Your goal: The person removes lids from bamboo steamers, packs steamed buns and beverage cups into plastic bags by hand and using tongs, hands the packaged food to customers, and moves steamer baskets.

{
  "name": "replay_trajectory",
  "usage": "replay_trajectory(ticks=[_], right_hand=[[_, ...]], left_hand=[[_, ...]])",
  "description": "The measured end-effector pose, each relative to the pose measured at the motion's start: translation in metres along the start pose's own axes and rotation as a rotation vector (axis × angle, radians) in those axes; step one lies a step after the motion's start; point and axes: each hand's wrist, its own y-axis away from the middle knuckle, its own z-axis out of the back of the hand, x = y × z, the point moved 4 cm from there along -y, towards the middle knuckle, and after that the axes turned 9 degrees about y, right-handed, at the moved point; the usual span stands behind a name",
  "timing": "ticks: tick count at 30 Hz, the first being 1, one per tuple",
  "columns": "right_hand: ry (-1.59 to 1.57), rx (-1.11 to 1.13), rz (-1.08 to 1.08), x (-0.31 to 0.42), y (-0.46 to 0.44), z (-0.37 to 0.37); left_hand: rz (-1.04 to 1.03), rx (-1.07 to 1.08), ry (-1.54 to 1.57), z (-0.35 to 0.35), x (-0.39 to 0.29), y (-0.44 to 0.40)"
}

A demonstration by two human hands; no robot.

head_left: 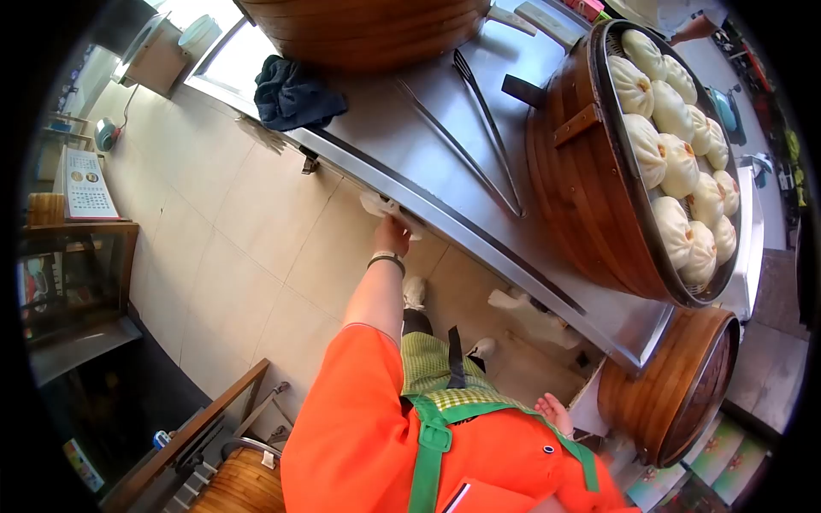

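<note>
My left hand (392,235) reaches to the front edge of the metal table (385,107), its fingers closed on a white plastic bag (376,205) that hangs below the edge. Beside my apron, at the lower right, my right hand (556,414) is held low with its fingers apart and nothing in it. Metal tongs (466,141) lie on the table. To their right a wooden steamer (573,171) holds several white buns (680,162).
A dark blue cloth (295,94) lies at the table's edge, near a large wooden steamer (368,30). Another steamer (633,389) stands below the table's right corner. More white plastic (534,312) hangs under the edge. A glass cabinet (85,274) is at the left.
</note>
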Motion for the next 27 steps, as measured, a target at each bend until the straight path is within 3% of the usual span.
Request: replay_trajectory(ticks=[1, 2, 4, 6, 7, 10, 12, 14, 16, 19, 23, 27], right_hand=[[0.003, -0.012, -0.009, 0.001, 0.001, -0.012], [0.01, 0.004, 0.008, 0.003, -0.001, -0.026], [0.013, 0.015, 0.033, 0.01, 0.002, -0.052], [0.056, 0.028, 0.04, 0.016, 0.009, -0.078], [0.094, 0.053, 0.045, 0.02, 0.011, -0.092], [0.203, 0.099, 0.094, 0.032, 0.013, -0.127], [0.288, 0.141, 0.125, 0.036, 0.014, -0.153], [0.679, 0.218, 0.367, 0.046, 0.021, -0.206], [0.96, 0.403, 0.676, 0.06, 0.034, -0.265], [1.308, 0.398, 1.123, 0.08, 0.056, -0.352], [1.239, 0.55, 1.282, 0.077, 0.05, -0.409], [1.107, 0.651, 1.137, 0.071, 0.054, -0.408]], left_hand=[[0.03, -0.211, 0.005, -0.005, 0.012, -0.012], [-0.161, -0.32, 0.328, -0.015, 0.031, -0.016], [-0.344, -0.42, 0.662, 0.001, 0.021, 0.001], [0.341, -0.231, 1.036, 0.014, 0.016, 0.026], [0.343, -0.23, 1.043, 0.023, 0.011, 0.036], [0.095, -0.404, 0.334, 0.068, 0.003, 0.073], [0.164, -0.452, 0.346, 0.085, 0.035, 0.093], [0.224, -0.515, 0.359, 0.107, 0.049, 0.108], [0.079, -0.217, 0.721, 0.123, 0.026, 0.127], [-0.072, -0.021, 0.882, 0.154, -0.036, 0.166], [-0.144, 0.044, 0.892, 0.18, -0.074, 0.201], [-0.181, -0.012, 0.777, 0.185, -0.088, 0.215]])
